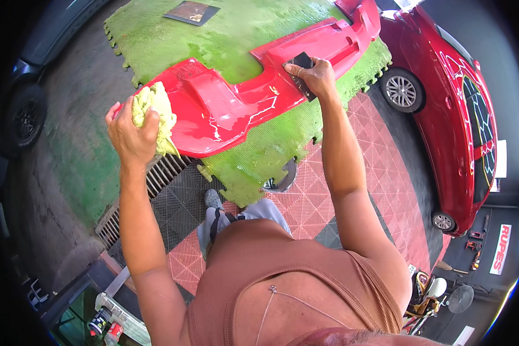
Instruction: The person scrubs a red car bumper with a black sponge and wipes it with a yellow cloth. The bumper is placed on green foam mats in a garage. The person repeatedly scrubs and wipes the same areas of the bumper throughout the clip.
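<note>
A long glossy red car body panel [225,97], looking like a bumper piece, lies across a wet green foam mat [238,39]. My left hand [134,134] grips a crumpled yellow-green cloth [155,114] against the panel's left end. Farther right, my right hand [318,75] holds a dark sheet, apparently sandpaper [302,65], on the panel's narrower middle part. The thumb rests on top of the sheet. My right palm and the sheet's underside are hidden.
Another dark sheet [192,12] lies on the mat's far part. A red car [441,95] stands at the right, a dark vehicle [52,34] at the upper left. Beneath the mat's near edge sits a round container [285,179]. A floor grate [166,173] runs left of my feet.
</note>
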Demonstrator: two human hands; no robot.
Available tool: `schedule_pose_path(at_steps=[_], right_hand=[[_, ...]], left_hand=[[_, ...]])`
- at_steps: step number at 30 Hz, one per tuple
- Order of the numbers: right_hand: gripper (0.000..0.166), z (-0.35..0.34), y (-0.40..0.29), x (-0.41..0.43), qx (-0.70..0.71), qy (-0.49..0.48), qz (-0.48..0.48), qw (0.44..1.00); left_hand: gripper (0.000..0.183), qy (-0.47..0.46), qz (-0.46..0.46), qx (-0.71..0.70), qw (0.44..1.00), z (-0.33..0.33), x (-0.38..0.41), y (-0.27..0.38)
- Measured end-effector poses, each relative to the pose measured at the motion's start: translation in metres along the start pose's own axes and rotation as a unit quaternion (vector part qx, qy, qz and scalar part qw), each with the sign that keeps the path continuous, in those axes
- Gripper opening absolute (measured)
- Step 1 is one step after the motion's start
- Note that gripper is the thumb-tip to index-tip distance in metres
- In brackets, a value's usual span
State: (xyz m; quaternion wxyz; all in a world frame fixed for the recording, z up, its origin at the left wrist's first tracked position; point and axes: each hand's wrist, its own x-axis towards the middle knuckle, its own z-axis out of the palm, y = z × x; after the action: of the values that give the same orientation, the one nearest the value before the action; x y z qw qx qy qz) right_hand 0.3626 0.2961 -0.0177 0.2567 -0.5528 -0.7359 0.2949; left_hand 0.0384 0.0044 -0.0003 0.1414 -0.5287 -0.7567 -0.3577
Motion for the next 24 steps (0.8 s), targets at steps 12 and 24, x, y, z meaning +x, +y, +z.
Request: schedule_pose_path(at_steps=[12,24], right_hand=[[0.058,-0.032,0.011,-0.016,-0.001,-0.013,-0.01,1.0],[0.072,-0.021,0.016,-0.013,-0.031,-0.048,-0.025,0.998]], left_hand=[[0.038,0.004,0.0,0.003,1.0,-0.003,0.0,0.004],[0.05,-0.034,-0.02,0.044,0.998,-0.005,-0.007,-0.01]])
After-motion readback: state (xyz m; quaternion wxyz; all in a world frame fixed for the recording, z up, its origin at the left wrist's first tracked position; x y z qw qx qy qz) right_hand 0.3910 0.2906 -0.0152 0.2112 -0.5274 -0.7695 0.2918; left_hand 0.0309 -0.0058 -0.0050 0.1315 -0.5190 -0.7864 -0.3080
